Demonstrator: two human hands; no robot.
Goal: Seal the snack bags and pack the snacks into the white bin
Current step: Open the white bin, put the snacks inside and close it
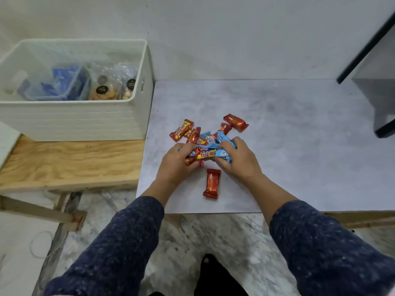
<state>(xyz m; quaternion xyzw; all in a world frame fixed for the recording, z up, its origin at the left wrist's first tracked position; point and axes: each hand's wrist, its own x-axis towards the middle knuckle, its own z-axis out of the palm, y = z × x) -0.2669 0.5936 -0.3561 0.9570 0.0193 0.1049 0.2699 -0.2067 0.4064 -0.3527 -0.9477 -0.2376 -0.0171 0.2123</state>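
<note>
A: Where are the snacks right now?

B: A heap of red and blue wrapped bars sits on the grey mat, right of centre. The left hand and the right hand close in on it from either side, fingers curled round the wrappers, so both are grasping part of the pile.

A: All of it?

B: No. One red bar lies loose on the near side, between the wrists, another red bar sits just beyond the heap on the far right, and a third lies at its far-left edge.

A: And the white bin?

B: Left of the mat, on a wooden board. It already holds a blue tub and clear bags of snacks.

A: So which step is this?

B: Packing, I'd judge: gathering a handful. The next move calls for lifting the bunch without spilling, carrying it left over the bin's wall, then returning for the strays.
</note>
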